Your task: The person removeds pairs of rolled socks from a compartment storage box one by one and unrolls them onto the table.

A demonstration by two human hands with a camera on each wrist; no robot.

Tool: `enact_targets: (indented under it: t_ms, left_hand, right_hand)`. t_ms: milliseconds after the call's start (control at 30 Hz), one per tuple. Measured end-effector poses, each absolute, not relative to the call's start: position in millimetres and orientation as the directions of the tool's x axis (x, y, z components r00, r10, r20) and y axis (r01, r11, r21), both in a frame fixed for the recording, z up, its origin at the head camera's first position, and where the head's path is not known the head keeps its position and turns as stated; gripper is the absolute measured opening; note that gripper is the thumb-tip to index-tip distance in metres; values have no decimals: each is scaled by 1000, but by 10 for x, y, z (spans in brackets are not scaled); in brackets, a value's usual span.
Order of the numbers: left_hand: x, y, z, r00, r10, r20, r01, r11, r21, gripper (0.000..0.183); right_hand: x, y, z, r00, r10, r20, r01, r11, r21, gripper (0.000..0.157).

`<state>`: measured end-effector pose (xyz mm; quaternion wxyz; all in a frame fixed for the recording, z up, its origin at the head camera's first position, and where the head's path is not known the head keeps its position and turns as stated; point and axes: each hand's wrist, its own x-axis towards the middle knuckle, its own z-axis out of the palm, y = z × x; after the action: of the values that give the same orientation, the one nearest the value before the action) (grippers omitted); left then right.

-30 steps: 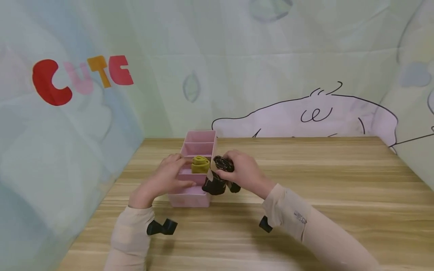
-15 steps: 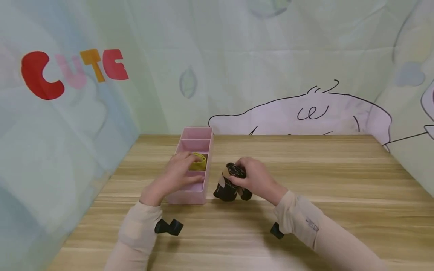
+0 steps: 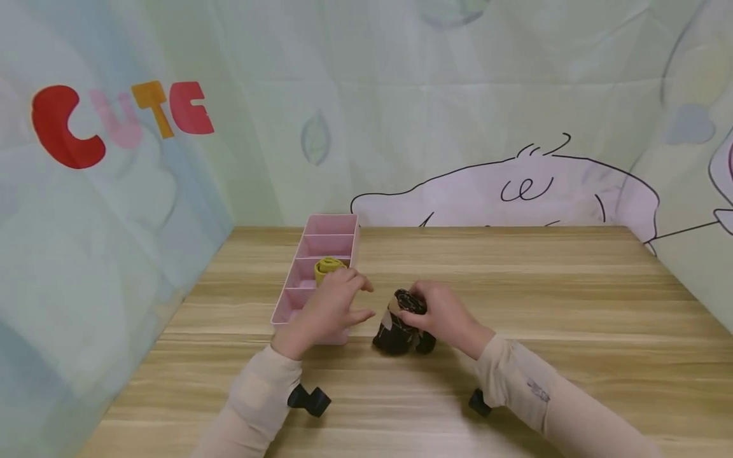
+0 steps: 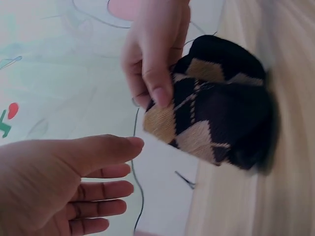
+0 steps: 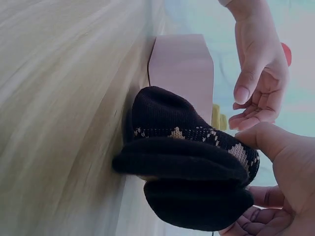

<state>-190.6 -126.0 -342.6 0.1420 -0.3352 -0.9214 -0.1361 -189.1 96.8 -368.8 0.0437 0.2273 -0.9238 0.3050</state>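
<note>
My right hand (image 3: 449,315) pinches the rolled top of a black argyle sock (image 3: 395,334) with tan and grey diamonds. The sock stands close over the table, to the right of a pink divided box (image 3: 332,224), and its loose folds hang below my fingers, as the right wrist view (image 5: 182,157) shows. Over the box's near right side hovers my left hand (image 3: 329,312), fingers and thumb spread apart, holding nothing, a short gap from the sock. A rolled mustard-yellow sock (image 3: 326,268) sits in one compartment, partly hidden by my left hand.
The wooden table (image 3: 515,273) runs back to a printed fabric backdrop (image 3: 458,114). The box's two far compartments show no socks. Black wrist mounts (image 3: 309,401) stick out beneath both sleeves.
My right hand has moved the black sock away from the box, rightward and nearer to me. My left hand has left the yellow sock and come right toward the black one.
</note>
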Motion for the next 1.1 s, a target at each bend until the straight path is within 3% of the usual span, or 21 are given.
enact_targets:
  t_ms: [233,633,900,1100]
  left_hand:
    - [-1870,-1069,-3549,-713,600,362,683,710,168,30]
    - [-1834,-827,-3640,-668,652,359,721,686,95,24]
    - [-1847,-722,-3690,-706,663,248,701,704,113,27]
    - [-1878,-668,-3729,-702,675,228,707,700,103,31]
  right_hand:
    - [-1894,1083,-3715,-919,-358,165,-381,699,-605,40]
    - [-1915,1312,-3761,-948,-302,99,-292,708,-642,35]
    - [-1880,1465,-3819,-956,-285,67,-261,726,-636,32]
    - [-1864,1535,-3841,-961,-274,37,-242,769,-592,32]
